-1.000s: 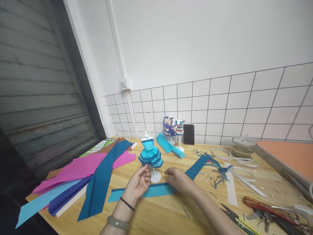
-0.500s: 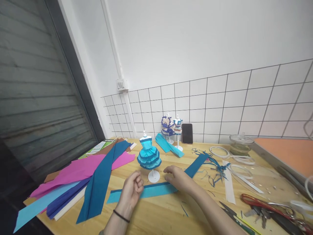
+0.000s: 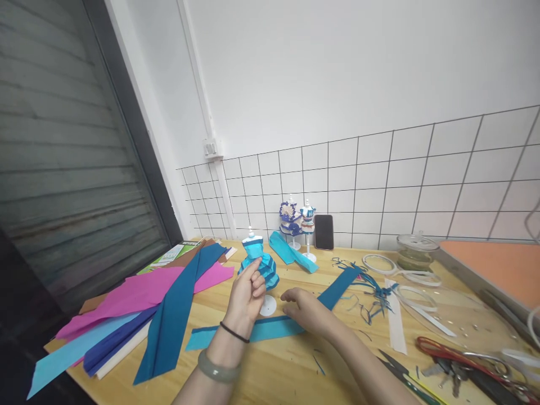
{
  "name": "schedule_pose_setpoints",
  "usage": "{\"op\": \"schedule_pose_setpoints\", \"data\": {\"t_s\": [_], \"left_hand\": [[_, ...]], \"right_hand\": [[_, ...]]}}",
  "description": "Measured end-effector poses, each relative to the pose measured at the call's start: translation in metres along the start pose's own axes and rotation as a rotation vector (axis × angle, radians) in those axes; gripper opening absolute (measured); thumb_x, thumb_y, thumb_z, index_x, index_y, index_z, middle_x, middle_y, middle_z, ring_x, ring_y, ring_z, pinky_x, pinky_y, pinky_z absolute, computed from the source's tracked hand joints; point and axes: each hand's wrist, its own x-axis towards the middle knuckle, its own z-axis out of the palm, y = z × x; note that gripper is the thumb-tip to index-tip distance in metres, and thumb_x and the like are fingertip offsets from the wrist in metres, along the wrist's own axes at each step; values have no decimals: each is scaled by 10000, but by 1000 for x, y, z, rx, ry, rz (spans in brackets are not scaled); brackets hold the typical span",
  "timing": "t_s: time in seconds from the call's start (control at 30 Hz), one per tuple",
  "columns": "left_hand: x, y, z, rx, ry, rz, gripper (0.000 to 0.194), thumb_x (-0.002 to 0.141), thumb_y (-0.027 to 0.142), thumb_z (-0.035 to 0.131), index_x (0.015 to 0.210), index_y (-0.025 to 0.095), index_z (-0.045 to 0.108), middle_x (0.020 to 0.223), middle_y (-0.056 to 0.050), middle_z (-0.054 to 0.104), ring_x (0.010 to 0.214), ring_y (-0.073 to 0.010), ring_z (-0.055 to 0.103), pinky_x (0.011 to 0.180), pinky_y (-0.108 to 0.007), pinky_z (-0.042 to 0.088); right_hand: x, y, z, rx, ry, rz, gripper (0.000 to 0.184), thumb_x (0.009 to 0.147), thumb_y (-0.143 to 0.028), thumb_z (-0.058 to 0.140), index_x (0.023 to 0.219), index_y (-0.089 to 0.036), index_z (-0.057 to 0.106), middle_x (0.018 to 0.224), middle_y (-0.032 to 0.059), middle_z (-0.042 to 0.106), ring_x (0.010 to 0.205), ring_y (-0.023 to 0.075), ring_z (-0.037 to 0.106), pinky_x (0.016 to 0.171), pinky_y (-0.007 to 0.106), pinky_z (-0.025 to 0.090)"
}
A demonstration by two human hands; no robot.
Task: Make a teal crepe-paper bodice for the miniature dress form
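Observation:
A small white dress form wears a layered turquoise crepe-paper dress with dark blue edging. My left hand is in front of it, index finger stretched up towards the waist and the other fingers curled in, holding nothing visible. Whether the fingertip touches the dress I cannot tell. Part of the skirt and the round base are hidden behind this hand. To the right of the base, my right hand has loosely bent fingers, apart and holding nothing. It is over a turquoise paper strip with a dark blue edge.
Crepe-paper sheets spread along the left. Behind stand two dressed forms and a phone. A dark blue strip, paper scraps, ribbon rolls, scissors and keys lie on the right, before a glass pot.
My left hand has risen and moved right, from beside the base to in front of the skirt, with its index finger now extended. My right hand has barely moved.

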Motion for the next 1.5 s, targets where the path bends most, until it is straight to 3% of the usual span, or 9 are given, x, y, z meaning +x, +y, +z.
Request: {"op": "schedule_pose_setpoints", "data": {"t_s": [0.3,0.63,0.83,0.93,1.0,1.07,1.13,1.33,1.5], "left_hand": [[6,-3,-4,55,11,98,201,805,75,514,638,153,435,417,121,269,276,5,280,248,-84,175],[4,-5,-16,224,-63,162,218,677,243,672,806,142,527,420,131,288,300,-5,269,271,-94,165],[-21,-35,-34,520,-134,19,241,664,365,665,665,154,549,342,117,320,254,-22,226,282,-149,101],[-35,-58,-51,709,-226,-87,173,609,252,707,571,114,611,313,50,421,272,-61,311,310,-187,151],[-42,-68,-62,981,-329,62,28,621,162,669,610,138,663,432,17,519,422,-96,429,428,-195,276],[-47,-72,-70,1274,-437,222,98,662,136,603,673,184,688,584,-15,597,600,-154,506,569,-230,330],[-49,-70,-74,1445,-491,262,148,691,140,554,711,209,683,652,-26,610,667,-183,514,618,-250,319],[-40,-62,-65,1550,-533,307,193,687,135,505,508,206,524,564,1,518,610,-179,465,569,-254,252],[-28,-63,-63,1613,-557,350,213,673,130,505,483,202,441,545,12,490,575,-169,451,543,-256,220]], "right_hand": [[0,-3,-2,18,-8,-7,338,725,-192,476,1017,-128,635,1055,124,647,983,246,574,816,320,423],[0,0,-5,88,-5,23,310,702,-178,524,984,-145,649,1027,115,657,959,247,584,810,337,430],[-1,10,-46,236,59,54,302,726,-249,564,994,-124,625,1047,118,649,964,235,589,841,350,444],[-10,9,-76,332,103,57,302,759,-302,552,1007,-139,609,1052,101,652,973,228,592,847,356,452],[-18,3,-94,389,125,45,311,775,-339,544,1020,-157,600,1065,81,649,995,217,583,858,344,452],[-28,-5,-108,442,156,35,322,788,-372,531,1039,-177,586,1085,67,639,1012,205,573,856,329,456],[-38,-15,-120,567,229,26,326,771,-379,564,1036,-191,578,1073,66,641,999,204,579,834,328,470],[-66,-61,-131,701,402,-8,250,730,-356,630,933,-211,617,940,49,680,881,201,624,791,349,490],[-59,-68,-113,402,288,-75,204,818,-340,514,952,-208,594,978,39,668,907,181,613,755,289,492]]}}
